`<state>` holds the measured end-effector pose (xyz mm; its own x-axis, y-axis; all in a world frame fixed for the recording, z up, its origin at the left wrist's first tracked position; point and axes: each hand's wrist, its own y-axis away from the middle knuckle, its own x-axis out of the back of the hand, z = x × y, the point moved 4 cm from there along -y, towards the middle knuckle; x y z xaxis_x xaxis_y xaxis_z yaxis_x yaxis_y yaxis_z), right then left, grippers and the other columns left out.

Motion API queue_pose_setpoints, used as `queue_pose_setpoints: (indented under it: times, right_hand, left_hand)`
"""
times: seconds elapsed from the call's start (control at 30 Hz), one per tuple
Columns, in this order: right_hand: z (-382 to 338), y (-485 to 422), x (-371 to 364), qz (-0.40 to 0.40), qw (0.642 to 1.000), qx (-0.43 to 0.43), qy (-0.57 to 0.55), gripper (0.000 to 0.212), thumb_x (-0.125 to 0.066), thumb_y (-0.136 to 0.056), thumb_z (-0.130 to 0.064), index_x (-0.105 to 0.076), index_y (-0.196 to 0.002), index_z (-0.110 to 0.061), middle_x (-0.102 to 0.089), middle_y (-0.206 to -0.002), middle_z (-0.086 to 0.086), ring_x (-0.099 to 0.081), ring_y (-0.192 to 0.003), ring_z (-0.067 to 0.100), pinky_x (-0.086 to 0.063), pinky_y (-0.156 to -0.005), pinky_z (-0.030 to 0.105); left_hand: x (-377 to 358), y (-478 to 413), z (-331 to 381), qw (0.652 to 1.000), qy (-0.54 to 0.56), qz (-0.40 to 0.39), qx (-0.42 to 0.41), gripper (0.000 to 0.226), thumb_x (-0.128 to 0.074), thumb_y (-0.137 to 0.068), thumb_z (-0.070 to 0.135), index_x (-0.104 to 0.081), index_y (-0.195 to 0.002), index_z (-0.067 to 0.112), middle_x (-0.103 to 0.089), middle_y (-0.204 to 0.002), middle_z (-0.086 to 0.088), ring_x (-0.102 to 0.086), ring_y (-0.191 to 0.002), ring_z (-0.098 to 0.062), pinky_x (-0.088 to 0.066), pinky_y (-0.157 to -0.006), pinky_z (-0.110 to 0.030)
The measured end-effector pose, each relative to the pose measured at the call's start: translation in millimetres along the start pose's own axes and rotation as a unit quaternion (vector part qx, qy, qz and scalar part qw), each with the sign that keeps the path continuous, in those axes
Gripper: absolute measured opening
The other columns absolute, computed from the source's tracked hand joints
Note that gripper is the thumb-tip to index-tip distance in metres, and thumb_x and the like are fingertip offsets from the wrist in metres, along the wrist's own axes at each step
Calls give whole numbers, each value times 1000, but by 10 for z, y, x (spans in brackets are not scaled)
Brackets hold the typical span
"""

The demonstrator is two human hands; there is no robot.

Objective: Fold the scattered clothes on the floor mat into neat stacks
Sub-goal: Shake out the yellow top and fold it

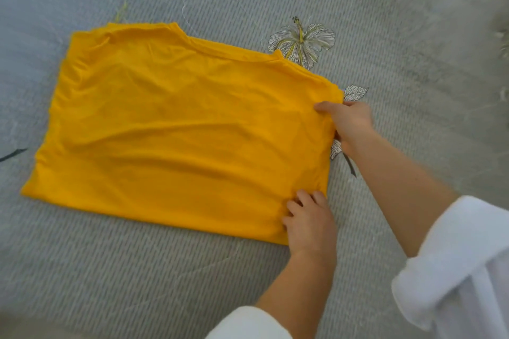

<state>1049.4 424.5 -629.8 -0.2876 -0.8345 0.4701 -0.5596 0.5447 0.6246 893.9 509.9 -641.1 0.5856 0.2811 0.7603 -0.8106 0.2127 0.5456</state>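
Yellow shirt (176, 129) lies spread flat on the grey floor mat (413, 35), partly folded. Right hand (349, 123) pinches its far right corner, thumb on top, fingers tucked under; left hand (309, 221) grips the near right corner with fingers curled onto the fabric. Both corners held, likely to carry that edge across evenly for the next fold.
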Motion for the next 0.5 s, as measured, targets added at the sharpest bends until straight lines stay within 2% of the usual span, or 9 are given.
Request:
queue_pose_setpoints:
  times: [0.07, 0.13, 0.17, 0.23, 0.27, 0.33, 0.4, 0.5]
  right_hand:
    - [-49, 10, -49, -12, 998, -34, -42, 63, -81, -71, -18, -48, -123, -7, -54, -113, 10, -56, -98, 27, -51, -78, 42]
    - [-89, 39, -91, -23, 993, -66, -97, 71, -80, -69, -12, -42, -130, -8, -53, -116, 10, -58, -101, 29, -53, -82, 45]
    - [-119, 59, -110, -21, 991, -68, -116, 69, -78, -68, -9, -43, -128, -9, -54, -116, 11, -59, -102, 30, -54, -84, 47]
    - [-214, 117, -160, 0, 993, -34, -110, 45, -75, -66, -3, -51, -104, -9, -55, -107, 11, -59, -96, 27, -55, -83, 45]
    - [-277, 169, -207, 7, 995, -12, -101, 35, -73, -66, -1, -50, -90, -10, -54, -98, 11, -58, -90, 25, -55, -78, 41]
    - [-436, 300, -368, -3, 994, 24, -104, 30, -71, -66, 2, -45, -75, -13, -50, -80, 8, -53, -74, 20, -50, -62, 32]
    - [-623, 451, -584, -25, 992, 50, -111, 29, -71, -69, 1, -47, -75, -14, -46, -72, 6, -49, -65, 18, -47, -54, 29]
    - [-919, 713, -1005, -68, 986, 103, -109, 28, -69, -70, 0, -45, -78, -12, -38, -71, 9, -41, -66, 22, -40, -57, 34]
  left_hand:
    - [51, 0, -101, 999, 19, -2, -25, 23, -43, -95, 9, -41, -117, 7, -52, -115, -14, -55, -99, -26, -40, -63, -32]
    - [114, 16, -296, 989, 137, -50, -29, 16, -49, -90, 12, -49, -107, 11, -60, -104, -10, -58, -93, -25, -36, -61, -33]
    - [154, 28, -415, 973, 218, -73, -25, 11, -52, -87, 14, -54, -98, 12, -62, -94, -8, -58, -86, -24, -35, -59, -35]
    - [299, 64, -680, 936, 343, -72, -19, 4, -56, -82, 15, -58, -78, 13, -58, -69, -1, -52, -68, -17, -36, -58, -38]
    - [391, 92, -825, 919, 390, -60, -8, 8, -58, -78, 15, -57, -70, 15, -51, -60, 4, -46, -60, -12, -35, -57, -37]
    - [623, 153, -1133, 871, 490, -27, 24, 8, -55, -68, 19, -54, -60, 19, -45, -50, 9, -38, -52, -3, -31, -52, -29]
    - [862, 211, -1458, 815, 575, 6, 65, 6, -51, -59, 16, -55, -57, 21, -44, -47, 13, -35, -48, 2, -26, -46, -19]
    - [1142, 310, -1987, 755, 639, 70, 132, 19, -48, -50, 10, -61, -62, 17, -44, -49, 9, -32, -45, -1, -22, -41, -15]
